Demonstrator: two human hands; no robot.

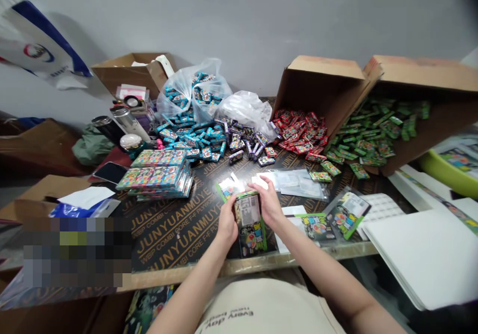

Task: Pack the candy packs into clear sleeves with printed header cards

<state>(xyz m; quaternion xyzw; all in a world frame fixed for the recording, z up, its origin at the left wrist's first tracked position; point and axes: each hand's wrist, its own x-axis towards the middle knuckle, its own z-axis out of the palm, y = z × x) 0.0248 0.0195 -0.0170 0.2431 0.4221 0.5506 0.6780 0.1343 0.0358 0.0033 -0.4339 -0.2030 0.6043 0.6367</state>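
Near the table's front edge, I hold a black printed packet [252, 232] with green edging between both hands. My left hand [227, 222] is closed on its left side, thumb near the upper corner. On its upper right side, my right hand [271, 203] grips it with fingers bent. A pale label-like panel shows on the packet's upper half. Just beyond my hands lie a green-edged printed piece [225, 188] and clear plastic sleeves [302, 184]. To the right are another printed card [315, 226] and a similar packet in clear plastic [347, 213].
Stacked multi-packs [153, 174] stand left beside a phone [110, 172]. Behind lie piles of small blue packs [201, 135], purple packs [242, 142], red packs [300, 130] and green packs [368, 135], the last two spilling from cartons. White sheets [421, 254] overhang the right front edge.
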